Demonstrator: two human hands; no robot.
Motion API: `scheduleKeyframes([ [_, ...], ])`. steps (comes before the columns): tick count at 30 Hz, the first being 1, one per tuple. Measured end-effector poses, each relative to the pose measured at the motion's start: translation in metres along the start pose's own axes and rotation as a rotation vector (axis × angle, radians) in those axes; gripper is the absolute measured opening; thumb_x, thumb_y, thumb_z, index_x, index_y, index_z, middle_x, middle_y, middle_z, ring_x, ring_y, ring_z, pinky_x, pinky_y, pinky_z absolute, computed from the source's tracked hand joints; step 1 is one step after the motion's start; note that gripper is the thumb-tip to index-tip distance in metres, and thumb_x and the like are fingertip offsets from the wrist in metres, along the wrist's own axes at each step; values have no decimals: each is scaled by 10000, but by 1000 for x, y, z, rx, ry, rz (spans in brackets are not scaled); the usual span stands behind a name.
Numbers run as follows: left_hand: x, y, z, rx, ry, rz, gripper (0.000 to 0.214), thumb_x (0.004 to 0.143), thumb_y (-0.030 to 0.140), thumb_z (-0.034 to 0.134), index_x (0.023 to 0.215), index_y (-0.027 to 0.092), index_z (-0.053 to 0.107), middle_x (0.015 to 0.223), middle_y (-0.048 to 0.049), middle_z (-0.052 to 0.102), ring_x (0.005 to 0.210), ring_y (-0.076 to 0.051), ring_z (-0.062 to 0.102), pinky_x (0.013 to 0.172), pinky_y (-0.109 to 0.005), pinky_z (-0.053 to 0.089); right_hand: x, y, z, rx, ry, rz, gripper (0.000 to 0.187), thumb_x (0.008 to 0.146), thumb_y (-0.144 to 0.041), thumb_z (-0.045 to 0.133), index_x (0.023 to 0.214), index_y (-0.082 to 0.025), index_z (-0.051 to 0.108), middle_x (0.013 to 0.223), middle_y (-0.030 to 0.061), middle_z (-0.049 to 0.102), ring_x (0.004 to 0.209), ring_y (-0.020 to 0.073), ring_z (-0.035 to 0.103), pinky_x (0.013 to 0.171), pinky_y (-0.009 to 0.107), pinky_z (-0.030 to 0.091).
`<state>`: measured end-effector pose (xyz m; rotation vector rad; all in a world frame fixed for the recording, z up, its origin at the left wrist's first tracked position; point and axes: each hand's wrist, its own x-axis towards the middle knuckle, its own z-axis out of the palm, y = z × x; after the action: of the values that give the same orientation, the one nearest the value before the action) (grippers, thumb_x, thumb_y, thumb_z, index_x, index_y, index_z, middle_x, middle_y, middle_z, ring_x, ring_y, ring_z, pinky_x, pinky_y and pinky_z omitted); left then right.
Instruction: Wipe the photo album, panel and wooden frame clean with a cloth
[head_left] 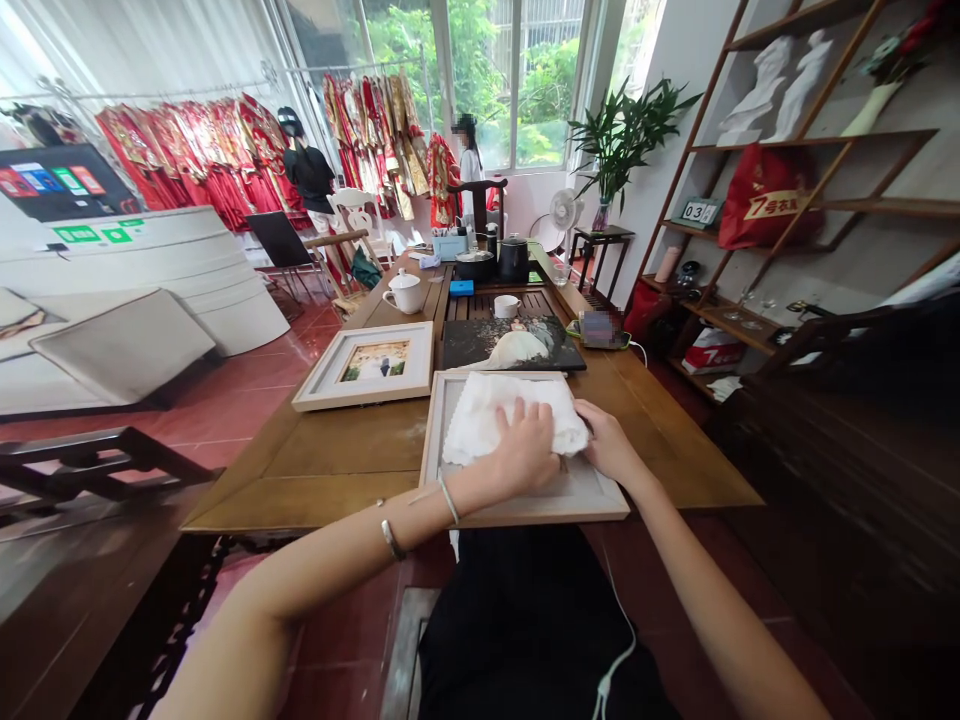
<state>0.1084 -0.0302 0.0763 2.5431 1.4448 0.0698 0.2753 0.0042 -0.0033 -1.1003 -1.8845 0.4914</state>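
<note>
A pale picture frame (433,450) lies at the near edge of the wooden table, in front of my body. A bunched white cloth (480,415) covers much of its face, so the picture beneath is mostly hidden. My left hand (527,445) rests on the cloth, palm down, its fingers spread and pressing on it. At the frame's right side, my right hand (604,440) is closed around the edge beside the cloth; some fingertips are hidden. Left of this frame lies a second framed picture (319,392). Just behind it is a dark picture panel (465,345) showing a white dress.
On the table (300,460) stand a white lidded cup (405,292), a small white cup (506,306), a blue box (461,288) and a dark kettle (514,260). A phone (600,330) with a cable sits right. Two people stand near red garments (180,150).
</note>
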Motion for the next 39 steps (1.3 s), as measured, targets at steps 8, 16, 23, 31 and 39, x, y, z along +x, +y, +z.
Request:
scheduleKeyframes([
  [8,-21,3,-7,-202,100,25,319,729,104,449,1046,117,483,1140,-196,559,1124,-334,501,960,-519,390,-3,-7,-5,-37,86,-20,381,753,-179,535,1128,-202,597,1144,111,638,1059,271,584,894,392,458],
  [16,-20,-29,-43,-1256,344,-65,287,818,288,573,1067,147,591,1069,-74,673,1003,-255,605,874,-357,479,-16,-26,-3,163,228,133,429,844,-456,572,1200,-226,511,1266,106,578,1183,259,529,1026,422,395],
  [23,-15,-32,-30,-1757,258,-228,375,892,348,501,1196,134,545,1069,-105,679,963,-211,648,810,-302,515,-26,-44,-17,694,94,361,508,758,-578,622,1116,-222,564,1145,106,664,1005,284,650,812,379,562],
  [31,-57,-65,-25,-1229,102,-118,616,784,346,649,1324,215,383,1176,-111,615,954,-197,650,845,-366,506,-34,-30,-35,774,394,578,430,589,-300,795,985,-197,662,1053,82,714,939,279,677,770,369,589],
  [39,-99,-116,-6,-501,348,-521,560,725,555,599,1086,127,582,985,-138,675,942,-290,647,850,-404,492,-53,10,-73,859,707,883,229,684,-192,698,910,-157,700,915,76,741,715,189,705,585,231,596],
])
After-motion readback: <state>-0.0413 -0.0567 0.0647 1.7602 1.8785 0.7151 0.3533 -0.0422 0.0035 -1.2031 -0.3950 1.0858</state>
